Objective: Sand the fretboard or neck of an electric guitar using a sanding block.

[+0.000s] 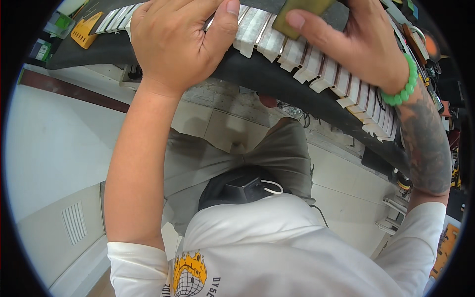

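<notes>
A fretted guitar neck (311,65) lies across the top of the view, its fingerboard covered with strips of whitish masking tape between the frets. Torn tape ends hang over the near edge. My left hand (180,47) lies over the left part of the neck, closed on it, with the thumb along the tape; the other fingertips are cut off by the upper edge. In my right hand (363,47) is an olive-green block (302,15), flat against the taped frets, with my thumb pressed on its near side. The far fingers of that hand are out of sight.
The neck rests on a black padded bench edge (277,86). A yellow slotted plate (86,30) lies at the far left, near green packages (58,24). Assorted tools crowd the right rim. A white cabinet (69,128) stands at the left, and my lap is below the bench.
</notes>
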Action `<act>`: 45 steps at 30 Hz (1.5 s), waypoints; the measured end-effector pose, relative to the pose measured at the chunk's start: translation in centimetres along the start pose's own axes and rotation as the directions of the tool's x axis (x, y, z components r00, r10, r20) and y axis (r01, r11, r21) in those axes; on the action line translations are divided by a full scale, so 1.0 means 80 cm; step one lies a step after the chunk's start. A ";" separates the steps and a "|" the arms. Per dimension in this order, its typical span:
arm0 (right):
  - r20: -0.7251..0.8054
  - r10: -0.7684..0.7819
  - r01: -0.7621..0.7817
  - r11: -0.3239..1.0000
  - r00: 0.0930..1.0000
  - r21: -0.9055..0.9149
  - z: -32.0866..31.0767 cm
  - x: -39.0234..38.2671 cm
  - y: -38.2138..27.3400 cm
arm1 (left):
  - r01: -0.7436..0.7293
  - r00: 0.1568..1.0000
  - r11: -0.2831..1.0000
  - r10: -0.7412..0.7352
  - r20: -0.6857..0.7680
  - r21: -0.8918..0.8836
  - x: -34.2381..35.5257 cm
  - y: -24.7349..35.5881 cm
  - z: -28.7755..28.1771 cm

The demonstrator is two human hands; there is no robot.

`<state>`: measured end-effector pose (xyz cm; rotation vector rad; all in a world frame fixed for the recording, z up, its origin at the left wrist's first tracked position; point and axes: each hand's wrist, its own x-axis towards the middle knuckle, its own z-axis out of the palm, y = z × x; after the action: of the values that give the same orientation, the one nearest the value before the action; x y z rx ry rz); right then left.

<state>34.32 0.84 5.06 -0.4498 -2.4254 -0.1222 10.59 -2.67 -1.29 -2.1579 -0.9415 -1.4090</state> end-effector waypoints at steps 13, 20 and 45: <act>-0.065 -0.265 0.269 0.962 0.962 0.051 0.008 -0.009 0.025 | -0.019 0.999 0.997 0.017 0.030 0.081 -0.009 -0.015 0.007; 0.065 -0.201 0.204 0.977 0.978 -0.055 -0.007 0.000 0.009 | -0.012 1.000 1.000 0.013 -0.015 0.020 -0.002 -0.001 -0.002; 0.100 -0.292 0.293 0.956 0.951 0.005 -0.004 -0.001 0.006 | -0.013 0.999 0.986 0.018 -0.030 0.165 -0.013 -0.010 0.004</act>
<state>34.71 1.21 5.26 -0.0988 -2.5784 -0.2442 9.94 -2.24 -2.36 -2.0117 -0.9907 -1.3052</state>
